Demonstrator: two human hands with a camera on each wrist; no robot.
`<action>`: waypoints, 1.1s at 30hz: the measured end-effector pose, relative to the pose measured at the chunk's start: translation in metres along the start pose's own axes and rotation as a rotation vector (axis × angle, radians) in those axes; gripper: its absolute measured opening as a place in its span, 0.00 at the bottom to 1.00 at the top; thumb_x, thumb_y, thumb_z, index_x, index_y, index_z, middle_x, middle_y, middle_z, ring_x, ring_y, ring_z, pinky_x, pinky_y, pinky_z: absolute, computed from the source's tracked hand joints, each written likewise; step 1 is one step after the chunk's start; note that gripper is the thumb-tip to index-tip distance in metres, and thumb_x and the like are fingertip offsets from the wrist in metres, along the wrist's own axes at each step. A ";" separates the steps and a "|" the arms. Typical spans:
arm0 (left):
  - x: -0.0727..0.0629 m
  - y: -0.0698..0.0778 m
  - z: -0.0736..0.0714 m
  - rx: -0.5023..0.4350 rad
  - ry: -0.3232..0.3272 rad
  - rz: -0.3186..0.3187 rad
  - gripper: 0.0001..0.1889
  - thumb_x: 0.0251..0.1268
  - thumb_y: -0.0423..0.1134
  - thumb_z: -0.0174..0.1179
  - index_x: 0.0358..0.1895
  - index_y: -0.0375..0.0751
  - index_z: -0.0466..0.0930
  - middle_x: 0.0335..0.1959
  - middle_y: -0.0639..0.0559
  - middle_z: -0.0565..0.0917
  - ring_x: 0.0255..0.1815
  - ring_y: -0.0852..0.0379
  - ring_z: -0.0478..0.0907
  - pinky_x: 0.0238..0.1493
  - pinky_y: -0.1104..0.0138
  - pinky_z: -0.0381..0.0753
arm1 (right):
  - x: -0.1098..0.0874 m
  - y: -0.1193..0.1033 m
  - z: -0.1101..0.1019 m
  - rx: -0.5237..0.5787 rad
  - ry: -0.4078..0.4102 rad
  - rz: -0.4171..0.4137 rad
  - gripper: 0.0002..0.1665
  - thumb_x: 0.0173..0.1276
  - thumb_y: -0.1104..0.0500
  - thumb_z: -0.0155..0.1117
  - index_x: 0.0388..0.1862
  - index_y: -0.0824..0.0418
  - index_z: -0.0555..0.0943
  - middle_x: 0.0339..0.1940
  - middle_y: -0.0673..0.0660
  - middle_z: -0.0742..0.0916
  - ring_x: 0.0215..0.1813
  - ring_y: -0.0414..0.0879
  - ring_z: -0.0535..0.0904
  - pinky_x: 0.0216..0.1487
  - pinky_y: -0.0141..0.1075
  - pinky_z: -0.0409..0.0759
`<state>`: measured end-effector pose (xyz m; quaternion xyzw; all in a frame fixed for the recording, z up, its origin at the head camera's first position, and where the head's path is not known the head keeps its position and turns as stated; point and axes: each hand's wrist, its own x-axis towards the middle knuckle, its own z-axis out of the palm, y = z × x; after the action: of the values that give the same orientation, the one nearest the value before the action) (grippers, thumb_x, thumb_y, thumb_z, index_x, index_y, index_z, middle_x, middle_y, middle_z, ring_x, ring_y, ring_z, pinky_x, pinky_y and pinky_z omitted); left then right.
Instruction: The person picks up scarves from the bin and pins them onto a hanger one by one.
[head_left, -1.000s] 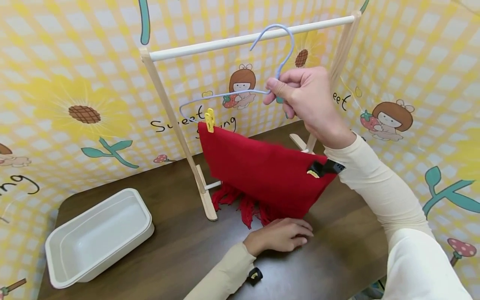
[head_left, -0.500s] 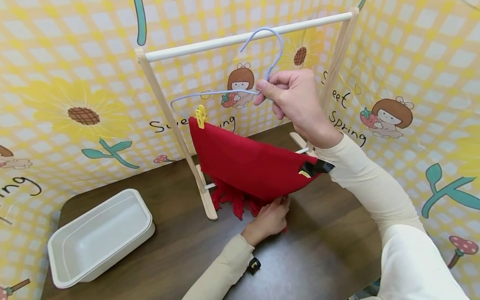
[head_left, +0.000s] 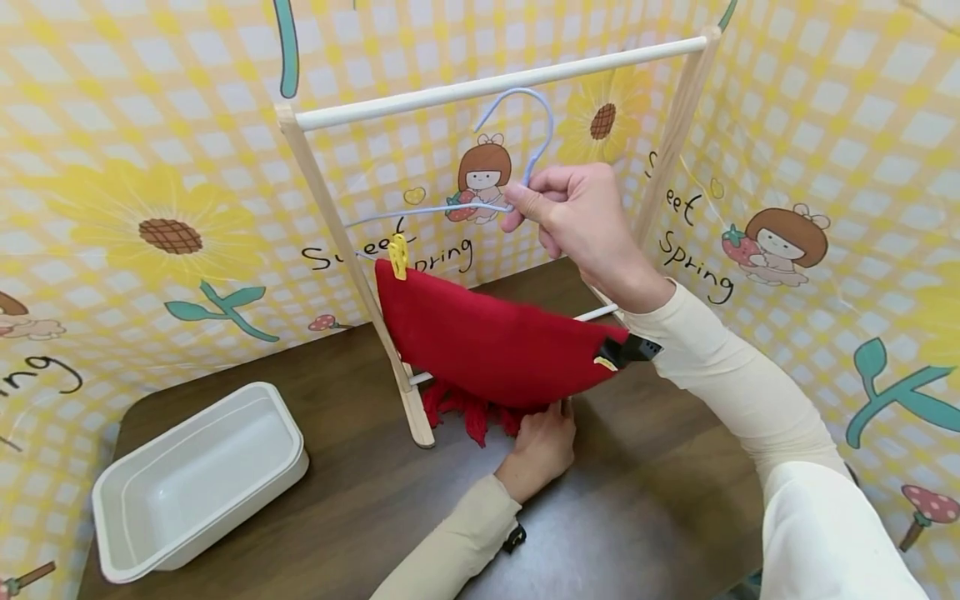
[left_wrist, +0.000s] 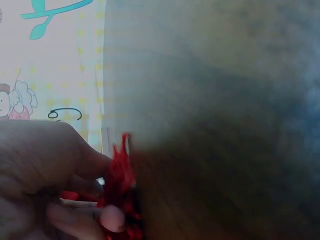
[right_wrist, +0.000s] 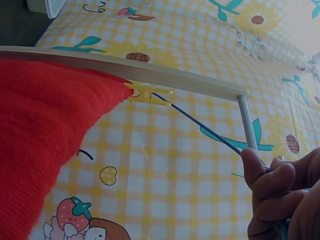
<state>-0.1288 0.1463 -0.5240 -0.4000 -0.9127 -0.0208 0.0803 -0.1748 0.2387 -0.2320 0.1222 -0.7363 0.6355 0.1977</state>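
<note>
My right hand (head_left: 581,225) pinches a light blue wire hanger (head_left: 435,210) at the base of its hook, in front of the rack's top bar. From the hanger hangs a red fringed scarf (head_left: 487,333), folded over and sloping down to the right. A yellow clothespin (head_left: 398,257) clips its upper left corner to the wire, also plain in the right wrist view. Beneath the scarf's lower edge is my left hand (head_left: 542,446). The left wrist view shows red fringe (left_wrist: 120,172) between its curled fingers. The scarf hides part of those fingertips in the head view.
A wooden rack with a white top bar (head_left: 450,92) stands on the dark brown table (head_left: 337,500). At the left sits a white plastic bin (head_left: 187,533). Patterned yellow checked cloth (head_left: 112,208) surrounds the table at the back and sides.
My left hand has moved from the tabletop in front up to the scarf's underside and taken hold of its fringe. My right hand has shifted left and slightly lower with the hanger and scarf.
</note>
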 end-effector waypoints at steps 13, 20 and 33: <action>-0.018 -0.001 -0.002 0.066 0.202 0.228 0.10 0.51 0.45 0.74 0.34 0.56 0.82 0.43 0.56 0.77 0.27 0.61 0.78 0.17 0.64 0.78 | -0.002 0.007 -0.004 -0.037 0.001 0.024 0.16 0.71 0.62 0.68 0.27 0.74 0.83 0.21 0.54 0.89 0.08 0.42 0.60 0.16 0.30 0.60; -0.031 -0.009 -0.015 -0.051 0.068 0.397 0.10 0.52 0.42 0.75 0.25 0.63 0.82 0.44 0.59 0.76 0.34 0.67 0.76 0.18 0.73 0.66 | 0.003 0.014 -0.002 -0.047 0.007 0.042 0.16 0.70 0.61 0.68 0.27 0.73 0.84 0.20 0.54 0.89 0.08 0.41 0.60 0.17 0.30 0.62; -0.051 -0.025 -0.024 -0.225 -0.029 0.237 0.12 0.66 0.49 0.67 0.39 0.48 0.76 0.30 0.57 0.77 0.22 0.66 0.71 0.20 0.74 0.67 | 0.003 0.017 -0.002 -0.025 0.000 0.043 0.14 0.70 0.64 0.68 0.25 0.72 0.85 0.19 0.54 0.89 0.06 0.43 0.60 0.16 0.30 0.62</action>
<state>-0.1101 0.0903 -0.5084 -0.5118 -0.8521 -0.1071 0.0236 -0.1844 0.2433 -0.2460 0.1041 -0.7466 0.6303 0.1855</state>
